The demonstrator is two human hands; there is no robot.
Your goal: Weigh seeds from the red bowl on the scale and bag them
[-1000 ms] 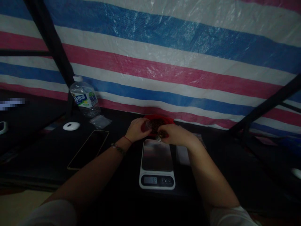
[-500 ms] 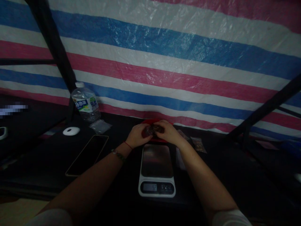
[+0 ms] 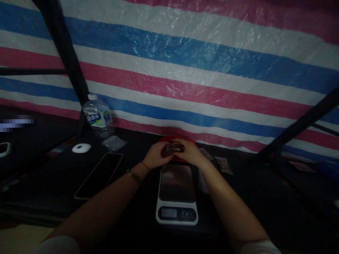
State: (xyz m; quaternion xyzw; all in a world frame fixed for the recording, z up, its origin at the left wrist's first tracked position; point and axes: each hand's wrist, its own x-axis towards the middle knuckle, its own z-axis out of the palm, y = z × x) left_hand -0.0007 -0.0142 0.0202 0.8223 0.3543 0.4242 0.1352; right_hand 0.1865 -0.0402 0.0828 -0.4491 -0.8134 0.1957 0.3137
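Observation:
Both my left hand (image 3: 157,154) and my right hand (image 3: 191,152) are closed on a small clear plastic bag (image 3: 172,150) with something dark brown in it. They grip it from either side, thumbs toward me. Under and behind the bag shows a red tray (image 3: 166,138), mostly covered by my hands. Just in front of them lies a white digital kitchen scale (image 3: 177,184) with a bare dark plate and a lit display. What exactly fills the bag is too dark to make out.
A big clear plastic bottle (image 3: 98,116) stands at the back left, near a clear zip bag (image 3: 114,143). A phone (image 3: 99,175) and a white oval device (image 3: 81,148) lie left. Right of my hand is a bag of brown bits (image 3: 224,165). Striped sheeting hangs behind.
My fingers have shifted slightly on the bag, which now looks smoother and flatter between them. The digits on the scale's display have changed. The camera view has moved slightly.

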